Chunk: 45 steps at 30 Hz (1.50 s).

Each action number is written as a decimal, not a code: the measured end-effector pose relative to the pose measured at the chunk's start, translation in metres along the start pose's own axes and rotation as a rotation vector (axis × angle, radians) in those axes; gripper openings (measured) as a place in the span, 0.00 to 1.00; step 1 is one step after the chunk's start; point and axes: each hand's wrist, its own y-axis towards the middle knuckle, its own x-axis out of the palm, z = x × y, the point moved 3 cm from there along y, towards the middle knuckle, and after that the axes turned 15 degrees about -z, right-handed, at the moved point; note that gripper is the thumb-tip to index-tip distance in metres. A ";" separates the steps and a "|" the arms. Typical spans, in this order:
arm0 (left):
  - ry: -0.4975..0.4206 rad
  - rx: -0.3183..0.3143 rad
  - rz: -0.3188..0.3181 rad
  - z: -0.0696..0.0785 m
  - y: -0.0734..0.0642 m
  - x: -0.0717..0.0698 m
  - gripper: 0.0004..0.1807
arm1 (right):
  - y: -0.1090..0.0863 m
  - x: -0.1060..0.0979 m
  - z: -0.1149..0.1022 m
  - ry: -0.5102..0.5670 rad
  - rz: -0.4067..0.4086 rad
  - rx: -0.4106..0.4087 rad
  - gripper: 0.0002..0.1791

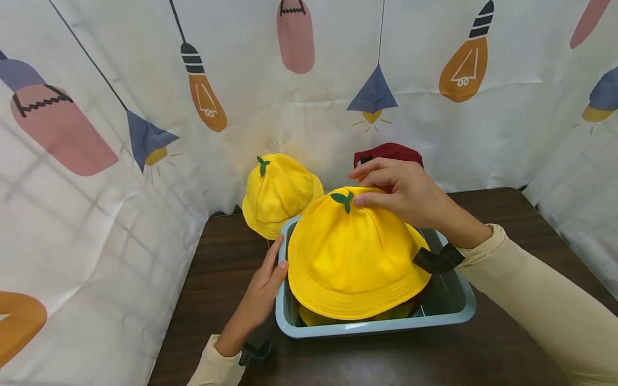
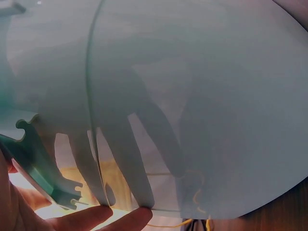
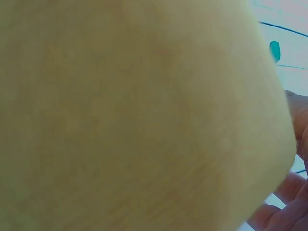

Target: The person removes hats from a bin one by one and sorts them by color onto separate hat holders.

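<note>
A yellow brimmed hat with a green leaf sprout on its crown sits over a pale blue plastic basin. My right hand is at the top of this hat. Its thumb lies on the crown beside the sprout, while the other fingers stand apart above it. Yellow fabric fills most of the right wrist view, with fingers at its right edge. My left hand rests against the basin's left side, fingers extended. In the left wrist view, fingertips meet the translucent basin wall.
Another yellow hat with a sprout stands on the dark wooden table behind the basin. A dark red hat is at the back, partly behind my right hand. More yellow fabric lies inside the basin. A patterned curtain closes off the back.
</note>
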 end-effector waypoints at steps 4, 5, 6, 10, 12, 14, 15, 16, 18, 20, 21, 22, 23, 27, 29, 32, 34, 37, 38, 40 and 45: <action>0.002 0.003 -0.005 0.000 0.000 0.000 0.32 | 0.002 -0.004 0.000 -0.004 0.014 -0.007 0.06; 0.002 0.006 -0.008 0.000 0.000 0.000 0.32 | 0.002 -0.005 -0.001 -0.010 0.026 -0.018 0.06; 0.005 0.009 -0.010 0.000 0.000 0.000 0.32 | 0.002 -0.007 -0.002 -0.020 0.039 -0.021 0.06; 0.015 0.015 -0.011 0.002 0.000 0.000 0.31 | 0.004 -0.013 -0.005 -0.057 0.078 -0.015 0.06; 0.018 0.013 -0.010 0.001 0.001 -0.001 0.32 | 0.005 -0.015 -0.007 -0.063 0.079 0.001 0.06; 0.019 0.009 -0.006 0.000 0.001 -0.001 0.32 | 0.007 -0.016 -0.008 -0.057 0.078 0.008 0.07; 0.022 0.010 -0.006 -0.001 0.001 -0.001 0.32 | 0.008 -0.016 -0.009 -0.052 0.078 0.010 0.07; 0.026 0.013 -0.004 -0.001 0.001 -0.001 0.32 | 0.009 -0.017 -0.010 -0.045 0.079 0.012 0.07; 0.039 0.020 0.000 -0.001 0.001 -0.001 0.32 | 0.011 -0.017 -0.010 -0.034 0.082 0.017 0.07; 0.047 0.029 0.005 -0.001 0.001 -0.001 0.32 | 0.014 -0.018 -0.011 -0.026 0.086 0.023 0.08; 0.049 0.030 0.006 -0.001 0.001 -0.001 0.32 | 0.015 -0.018 -0.011 -0.028 0.090 0.026 0.09; 0.050 0.028 0.008 -0.001 0.001 -0.001 0.32 | 0.016 -0.018 -0.010 -0.026 0.093 0.027 0.09; 0.050 0.026 0.007 -0.001 0.001 -0.001 0.32 | 0.018 -0.018 -0.011 -0.022 0.096 0.028 0.10; 0.048 0.014 0.005 -0.001 0.000 -0.001 0.32 | 0.024 -0.018 -0.011 -0.007 0.116 0.028 0.12; 0.048 0.014 0.004 0.000 0.000 -0.001 0.33 | 0.027 -0.018 -0.009 0.011 0.124 0.031 0.12; 0.050 0.009 0.007 -0.001 -0.001 -0.001 0.34 | 0.033 -0.016 -0.006 0.044 0.134 0.035 0.12; 0.049 0.003 0.011 -0.001 -0.001 -0.002 0.34 | 0.036 -0.015 -0.005 0.053 0.141 0.032 0.12; 0.049 -0.002 0.014 -0.003 0.000 -0.002 0.35 | 0.042 -0.015 -0.005 0.052 0.155 0.025 0.11; 0.048 -0.004 0.015 -0.003 0.000 -0.002 0.35 | 0.044 -0.016 -0.005 0.048 0.160 0.021 0.11; 0.050 -0.005 0.015 -0.004 0.000 -0.001 0.35 | 0.048 -0.016 -0.006 0.044 0.168 0.020 0.12; 0.055 -0.007 0.018 -0.005 0.000 -0.001 0.34 | 0.055 -0.017 -0.009 0.051 0.181 0.033 0.12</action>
